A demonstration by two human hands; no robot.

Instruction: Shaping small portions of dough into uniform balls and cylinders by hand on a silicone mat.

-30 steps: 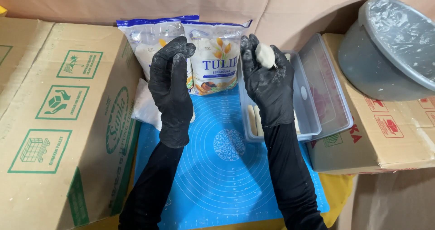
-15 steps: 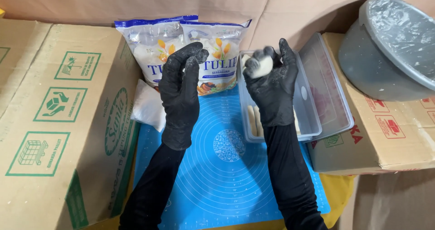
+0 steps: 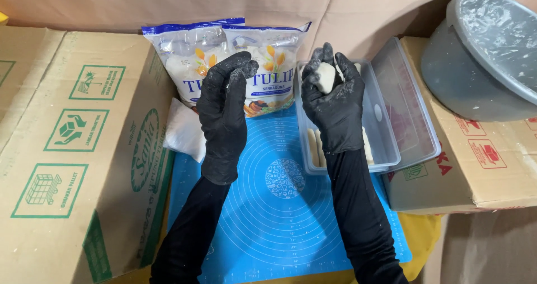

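Object in hand: small pale lump of dough (image 3: 326, 77), being cupped in the right hand (image 3: 334, 106), which is wearing a black glove dusted with flour.
Location of dough: sitting against the upper palm and fingers (image 3: 351, 74), raised above the clear rectangular plastic container (image 3: 386, 135), well off the mat.
Handling, judged: looking soft and light; likely deforming under any firm squeeze and possibly tacky, the flour dusting suggesting so. Not fragile in the breaking sense, but shape is easily lost.
Where to hold, judged: best cradled around its sides in a curled palm, with light even pressure, not pinched at one end.
Right hand pose: forearm rising upright from the bottom edge, wrist straight, fingers curling closed around the dough.
Left hand (image 3: 224, 110): also black-gloved, holding nothing; fingers bending loosely inward, palm turning toward the right hand, near it but not touching.
Surroundings: round-patterned blue silicone baking mat (image 3: 268, 217) lying beneath both forearms; further pale dough pieces (image 3: 314, 148) resting in the container; two white-and-blue flour bags (image 3: 224, 54) standing behind the hands; grey covered bowl (image 3: 481, 54) sitting on a cardboard box (image 3: 481, 161) at right.
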